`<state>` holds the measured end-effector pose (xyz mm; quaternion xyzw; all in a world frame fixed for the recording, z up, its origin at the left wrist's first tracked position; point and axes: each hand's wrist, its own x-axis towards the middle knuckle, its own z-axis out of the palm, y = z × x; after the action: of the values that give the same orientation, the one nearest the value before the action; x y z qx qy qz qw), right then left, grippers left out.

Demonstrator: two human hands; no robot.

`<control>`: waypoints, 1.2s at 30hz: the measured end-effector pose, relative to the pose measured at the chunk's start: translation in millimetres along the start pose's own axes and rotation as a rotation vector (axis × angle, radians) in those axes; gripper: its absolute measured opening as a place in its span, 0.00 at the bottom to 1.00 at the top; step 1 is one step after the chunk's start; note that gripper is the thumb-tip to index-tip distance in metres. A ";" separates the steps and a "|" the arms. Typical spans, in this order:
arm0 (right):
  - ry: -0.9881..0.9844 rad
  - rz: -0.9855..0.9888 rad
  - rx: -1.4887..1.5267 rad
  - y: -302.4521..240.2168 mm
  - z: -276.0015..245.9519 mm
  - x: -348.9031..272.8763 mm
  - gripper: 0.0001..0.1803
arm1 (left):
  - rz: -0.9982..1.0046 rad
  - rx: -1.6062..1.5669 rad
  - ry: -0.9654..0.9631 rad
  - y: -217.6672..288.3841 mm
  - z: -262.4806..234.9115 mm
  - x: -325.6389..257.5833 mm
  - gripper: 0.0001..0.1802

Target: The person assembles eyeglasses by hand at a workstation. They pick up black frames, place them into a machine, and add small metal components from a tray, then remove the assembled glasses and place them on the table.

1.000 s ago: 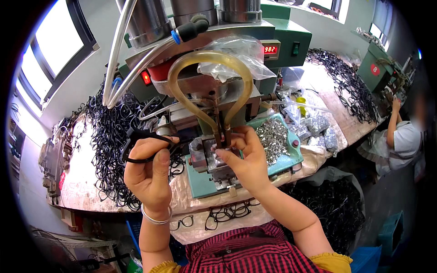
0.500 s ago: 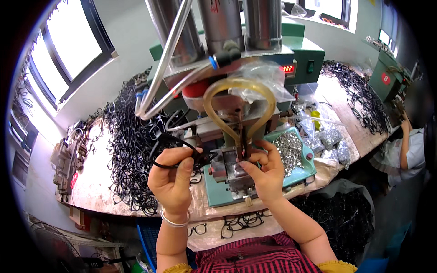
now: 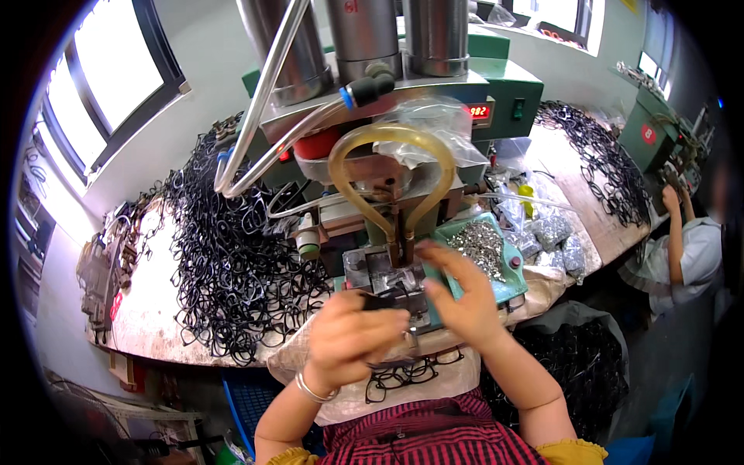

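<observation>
My left hand (image 3: 349,341) is curled and smeared by motion in front of the machine. A black eyeglass frame (image 3: 380,301) shows at its fingers, partly hidden and blurred. My right hand (image 3: 469,302) is beside the metal fixture (image 3: 380,267), thumb and fingers apart, with nothing visible between them. Above the fixture, a yellowish looped tube (image 3: 448,174) runs down to the machine's narrow metal head (image 3: 399,240). To the right of the fixture lies a green tray (image 3: 511,288) holding small shiny metal parts (image 3: 479,246).
A large heap of black eyeglass frames (image 3: 225,271) covers the table's left side. Several frames (image 3: 399,376) lie at the front edge by my apron. Bags of parts (image 3: 552,231) stand at right. Another person (image 3: 686,252) works at a green machine (image 3: 647,128) far right.
My left hand has swung right and down, bringing the eyeglass frame in front of the fixture. My right hand has drawn back from the fixture and its fingers have spread. The view has shifted slightly.
</observation>
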<state>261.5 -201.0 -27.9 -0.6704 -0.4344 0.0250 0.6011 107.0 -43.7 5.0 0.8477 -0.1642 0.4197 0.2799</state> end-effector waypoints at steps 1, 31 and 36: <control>0.074 -0.007 -0.300 27.8 -14.5 1.6 0.18 | 0.047 0.045 -0.057 -0.5 9.0 1.1 0.16; 0.509 0.287 0.457 121.0 -5.8 14.4 0.10 | -0.571 1.019 0.239 -134.0 -127.3 -93.8 0.12; 0.504 0.305 0.205 104.2 -21.5 -4.8 0.07 | -0.619 1.084 -0.244 -189.0 -127.0 -91.7 0.17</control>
<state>328.1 -210.4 -110.6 -0.6487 -0.1614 -0.0086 0.7437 70.9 187.2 -69.9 0.9189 0.2936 0.2434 -0.1012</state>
